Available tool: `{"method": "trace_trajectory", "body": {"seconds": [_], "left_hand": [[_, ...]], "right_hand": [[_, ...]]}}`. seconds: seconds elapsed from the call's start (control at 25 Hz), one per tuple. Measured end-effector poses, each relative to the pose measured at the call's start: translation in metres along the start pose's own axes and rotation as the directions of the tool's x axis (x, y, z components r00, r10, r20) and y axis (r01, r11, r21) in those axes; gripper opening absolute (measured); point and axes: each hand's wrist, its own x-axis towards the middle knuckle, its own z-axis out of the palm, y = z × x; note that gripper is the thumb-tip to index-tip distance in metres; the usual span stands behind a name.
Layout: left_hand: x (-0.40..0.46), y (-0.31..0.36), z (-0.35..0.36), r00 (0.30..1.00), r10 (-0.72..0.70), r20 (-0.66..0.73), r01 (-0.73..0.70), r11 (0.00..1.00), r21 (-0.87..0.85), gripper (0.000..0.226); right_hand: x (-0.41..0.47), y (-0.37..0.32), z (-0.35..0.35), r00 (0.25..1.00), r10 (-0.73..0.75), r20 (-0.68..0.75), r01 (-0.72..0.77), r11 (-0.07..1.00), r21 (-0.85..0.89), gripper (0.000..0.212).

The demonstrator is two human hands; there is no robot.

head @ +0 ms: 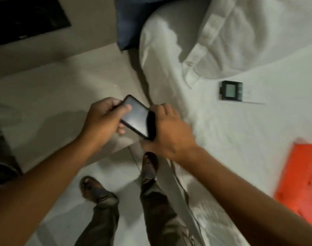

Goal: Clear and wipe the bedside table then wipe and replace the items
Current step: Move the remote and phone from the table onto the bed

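White bedsheet (240, 139) covered the bed, its edge running just right of the person's feet; pale floor tile (54, 89) lay open to the left of the bed. Phone (137, 118) was over the floor, just off the bed edge — left hand (102, 119) clamped on it, right hand (169, 134) pressed against its far end. Small clock (230, 90) & orange cloth (300, 176) lay on the sheet, well apart.
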Motion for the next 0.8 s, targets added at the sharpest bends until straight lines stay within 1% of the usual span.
{"method": "trace_trajectory", "body": {"seconds": [0.08, 0.16, 0.2, 0.28, 0.36, 0.44, 0.64, 0.72, 0.8], "left_hand": [[-0.021, 0.022, 0.064, 0.991, 0.015, 0.133, -0.011, 0.999, -0.031, 0.011], [-0.034, 0.037, 0.129, 0.969, -0.019, 0.245, 0.020, 1.000, 0.001, 0.015], [-0.038, 0.041, 0.160, 0.959, -0.036, 0.281, 0.026, 0.999, 0.038, 0.017], [-0.044, 0.050, 0.214, 0.942, -0.026, 0.335, -0.028, 0.987, 0.156, 0.015], [-0.045, 0.057, 0.246, 0.941, -0.004, 0.337, -0.084, 0.966, 0.246, 0.021], [-0.044, 0.059, 0.267, 0.950, -0.006, 0.311, -0.090, 0.952, 0.292, 0.029], [-0.044, 0.054, 0.280, 0.972, -0.011, 0.235, -0.075, 0.931, 0.356, 0.029], [-0.045, 0.054, 0.281, 0.973, -0.002, 0.231, -0.085, 0.926, 0.369, 0.028], [-0.047, 0.056, 0.276, 0.970, 0.016, 0.244, -0.114, 0.913, 0.393, 0.027]], "right_hand": [[-0.031, 0.067, -0.056, 0.999, -0.020, 0.039, 0.021, 0.999, -0.025, 0.091], [-0.055, 0.132, -0.097, 0.995, 0.012, 0.099, 0.000, 0.992, -0.124, 0.090], [-0.066, 0.161, -0.112, 0.992, 0.041, 0.123, -0.018, 0.984, -0.179, 0.090], [-0.084, 0.213, -0.131, 0.990, 0.069, 0.125, -0.034, 0.964, -0.264, 0.090], [-0.091, 0.246, -0.137, 0.993, 0.055, 0.107, -0.020, 0.952, -0.306, 0.091], [-0.093, 0.267, -0.137, 0.996, 0.036, 0.082, -0.009, 0.953, -0.304, 0.090], [-0.089, 0.280, -0.128, 0.998, -0.016, 0.057, 0.032, 0.957, -0.288, 0.088], [-0.092, 0.279, -0.127, 0.998, -0.003, 0.063, 0.020, 0.959, -0.283, 0.087], [-0.093, 0.269, -0.135, 0.997, 0.027, 0.067, -0.003, 0.943, -0.332, 0.085]]}}
